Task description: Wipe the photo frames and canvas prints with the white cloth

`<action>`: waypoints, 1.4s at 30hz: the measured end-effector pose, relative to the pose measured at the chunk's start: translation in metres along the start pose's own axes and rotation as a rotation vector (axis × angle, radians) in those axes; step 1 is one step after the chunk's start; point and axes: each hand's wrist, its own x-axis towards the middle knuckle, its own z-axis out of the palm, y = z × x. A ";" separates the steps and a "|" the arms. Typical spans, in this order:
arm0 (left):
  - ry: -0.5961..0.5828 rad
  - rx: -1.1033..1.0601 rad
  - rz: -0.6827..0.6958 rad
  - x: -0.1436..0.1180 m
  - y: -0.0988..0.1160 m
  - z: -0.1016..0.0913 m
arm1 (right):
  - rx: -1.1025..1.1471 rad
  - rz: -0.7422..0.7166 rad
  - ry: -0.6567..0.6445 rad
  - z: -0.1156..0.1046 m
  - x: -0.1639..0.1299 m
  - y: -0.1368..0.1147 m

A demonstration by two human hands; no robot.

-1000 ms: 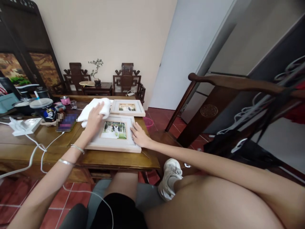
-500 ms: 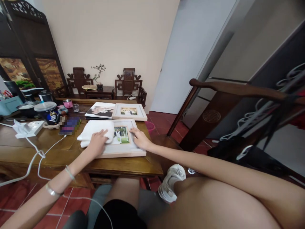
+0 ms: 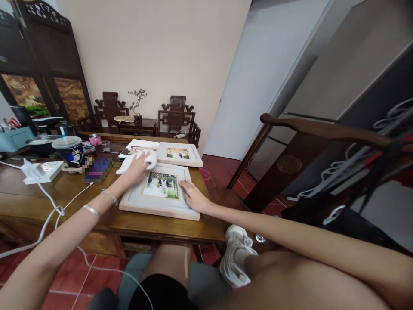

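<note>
Right now the wiping of the near photo frame [image 3: 159, 192] looks to be the step in hand. It lies flat on the right part of the wooden table [image 3: 58, 202], close to the near edge, with a colour photograph under its glass. The left hand [image 3: 138, 167] presses flat on a folded white cloth [image 3: 142, 161] at the frame's far left corner, fingers spread over the cloth, not curled round it, so the cloth is pinned under the palm and not pinched. The right hand [image 3: 193, 197] rests open, fingers apart, on the frame's right border near its near corner, apparently steadying it; it holds nothing. Just beyond, touching or nearly touching the near frame's far edge, lies a second, smaller frame [image 3: 179, 154], and to its left an unframed photo print [image 3: 137, 148], partly under the cloth. Further left on the table stand a phone [image 3: 97, 168], a lidded drink cup [image 3: 69, 150] and a white power strip [image 3: 40, 171] with its cable trailing off the near edge. Judging by where the cloth sits, the glass and the near and right borders remain to be covered; the next stroke calls for a steady pull of the cloth across the frame while the right hand keeps it from sliding toward the table edge.
</note>
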 end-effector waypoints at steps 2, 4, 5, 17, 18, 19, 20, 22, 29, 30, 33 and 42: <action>-0.056 -0.008 0.002 0.009 -0.008 0.009 | 0.004 -0.001 -0.006 -0.003 0.002 0.001; -0.136 0.017 0.027 0.008 -0.003 0.013 | -0.001 0.018 -0.023 -0.006 0.005 -0.001; -0.172 0.036 0.048 0.004 0.003 0.012 | -0.009 0.031 -0.034 -0.009 0.007 -0.003; -0.344 -0.055 0.124 -0.108 0.083 -0.047 | -0.078 0.097 -0.123 -0.016 0.011 -0.026; -0.345 -0.056 0.112 -0.108 0.082 -0.046 | -0.086 0.084 -0.126 -0.017 0.012 -0.025; -0.349 -0.055 0.097 -0.103 0.080 -0.044 | -0.098 0.069 -0.134 -0.018 0.012 -0.025; -0.356 -0.053 0.080 -0.096 0.076 -0.040 | -0.113 0.055 -0.147 -0.020 0.013 -0.024; -0.359 -0.044 0.040 -0.076 0.066 -0.032 | -0.135 0.030 -0.177 -0.023 0.016 -0.023; -0.231 -0.011 -0.118 -0.007 0.030 0.004 | -0.072 0.039 -0.044 -0.036 0.022 -0.016; -0.216 -0.010 -0.131 -0.004 0.027 0.007 | -0.054 0.040 -0.028 -0.037 0.023 -0.015; -0.192 -0.007 -0.119 -0.002 0.025 0.010 | 0.035 0.044 0.000 -0.038 0.022 -0.014; -0.371 -0.011 -0.031 -0.076 0.073 -0.031 | 0.231 0.150 0.144 -0.021 0.014 -0.010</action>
